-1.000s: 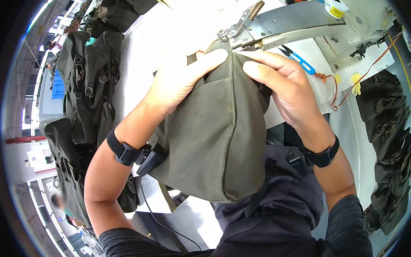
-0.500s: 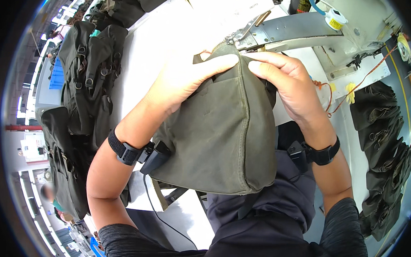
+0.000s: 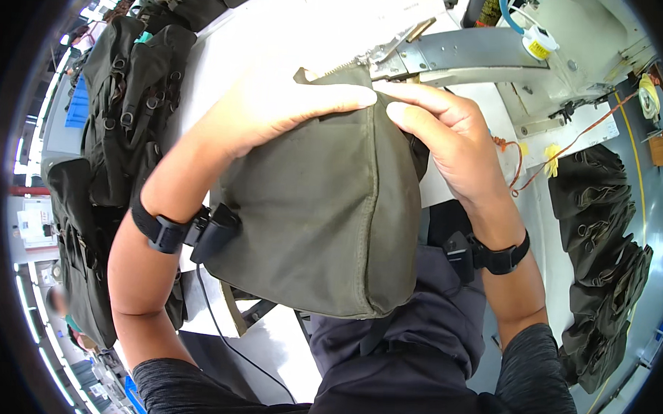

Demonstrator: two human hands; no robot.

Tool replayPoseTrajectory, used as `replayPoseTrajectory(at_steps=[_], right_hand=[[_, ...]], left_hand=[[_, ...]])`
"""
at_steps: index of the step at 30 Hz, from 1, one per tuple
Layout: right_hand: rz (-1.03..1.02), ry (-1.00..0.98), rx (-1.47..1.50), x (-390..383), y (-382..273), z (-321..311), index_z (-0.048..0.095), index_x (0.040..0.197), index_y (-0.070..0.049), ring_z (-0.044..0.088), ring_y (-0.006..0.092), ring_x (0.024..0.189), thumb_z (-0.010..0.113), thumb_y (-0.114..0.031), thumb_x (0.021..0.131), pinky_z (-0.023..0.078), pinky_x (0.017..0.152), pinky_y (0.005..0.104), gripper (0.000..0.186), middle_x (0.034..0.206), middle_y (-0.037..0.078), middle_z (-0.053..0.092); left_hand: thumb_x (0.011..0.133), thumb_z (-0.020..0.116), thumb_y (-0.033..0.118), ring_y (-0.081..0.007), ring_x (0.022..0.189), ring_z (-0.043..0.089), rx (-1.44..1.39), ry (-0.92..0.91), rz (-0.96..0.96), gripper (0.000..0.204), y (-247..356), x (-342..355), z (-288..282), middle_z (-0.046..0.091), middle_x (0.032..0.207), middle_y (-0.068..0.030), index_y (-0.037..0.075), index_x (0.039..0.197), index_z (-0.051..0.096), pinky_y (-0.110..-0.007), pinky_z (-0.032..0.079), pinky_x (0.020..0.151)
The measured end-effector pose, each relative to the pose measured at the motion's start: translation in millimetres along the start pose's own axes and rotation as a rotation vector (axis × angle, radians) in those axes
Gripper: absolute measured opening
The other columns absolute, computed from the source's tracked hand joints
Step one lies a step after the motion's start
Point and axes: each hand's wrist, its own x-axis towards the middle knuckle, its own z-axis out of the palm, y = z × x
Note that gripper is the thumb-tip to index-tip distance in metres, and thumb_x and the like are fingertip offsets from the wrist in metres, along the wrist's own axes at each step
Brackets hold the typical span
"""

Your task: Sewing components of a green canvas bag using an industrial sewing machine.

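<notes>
A dark olive fabric bag (image 3: 309, 206) hangs over the table's near edge toward my lap, a stitched seam running down its right part. Its top edge reaches the metal presser end of a sewing machine arm (image 3: 476, 50). My left hand (image 3: 298, 107) lies along the upper left, thumb stretched to the seam, its fingers mostly hidden behind the fabric. Just right of the seam, my right hand (image 3: 451, 134) pinches the bag's top edge between thumb and forefinger. Part of a zipper (image 3: 340, 68) shows at the opening beyond my left thumb.
Several olive bags (image 3: 123, 112) are piled along the left. More folded bags (image 3: 597, 245) hang in a row at the right. A white-capped bottle (image 3: 539, 43) is on the machine. An orange cord (image 3: 560, 153) trails beside it. A white tabletop (image 3: 242, 47) spreads beyond my left hand.
The view has shifted a little. My left hand lies flatter across the bag, and its forearm has swung outward. The bag's front panel appears turned slightly left; both hands keep hold near the seam.
</notes>
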Motion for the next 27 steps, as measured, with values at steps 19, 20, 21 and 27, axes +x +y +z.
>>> replayPoseTrajectory(at_steps=[19,20,21,27], right_hand=[[0.091,-0.026,0.264,3,3,-6,0.076,0.117,-0.001,0.059,0.0031,0.083,0.065,-0.013,0.096,0.046,0.076,0.0206,0.027,0.09,-0.003,0.07],[0.093,-0.027,0.268,3,4,-7,0.076,0.117,-0.001,0.059,0.0031,0.083,0.065,-0.013,0.096,0.046,0.076,0.0206,0.027,0.09,-0.003,0.07],[0.093,-0.023,0.244,3,4,-8,0.077,0.117,-0.001,0.059,0.0029,0.083,0.065,-0.013,0.096,0.046,0.076,0.0206,0.026,0.09,-0.003,0.07],[0.075,0.002,0.221,7,0,-4,0.077,0.116,0.0,0.058,0.0026,0.081,0.065,-0.013,0.097,0.046,0.074,0.0208,0.026,0.09,-0.004,0.07]], left_hand=[[0.081,0.088,0.03,-0.0155,0.104,0.055,0.122,0.103,0.049,0.044,7,-4,10,0.061,0.107,-0.0025,0.002,0.111,0.07,-0.031,0.046,0.093],[0.081,0.088,0.029,-0.015,0.103,0.055,0.074,0.106,0.023,0.043,10,-5,12,0.061,0.107,-0.0022,0.003,0.11,0.071,-0.031,0.046,0.092],[0.081,0.088,0.028,-0.0145,0.102,0.055,0.026,0.109,-0.004,0.041,12,-6,13,0.06,0.106,-0.0018,0.003,0.108,0.071,-0.03,0.046,0.092],[0.08,0.089,0.023,-0.0141,0.1,0.057,-0.066,0.097,-0.125,0.039,11,-4,10,0.062,0.107,-0.0022,0.003,0.109,0.073,-0.029,0.047,0.09]])
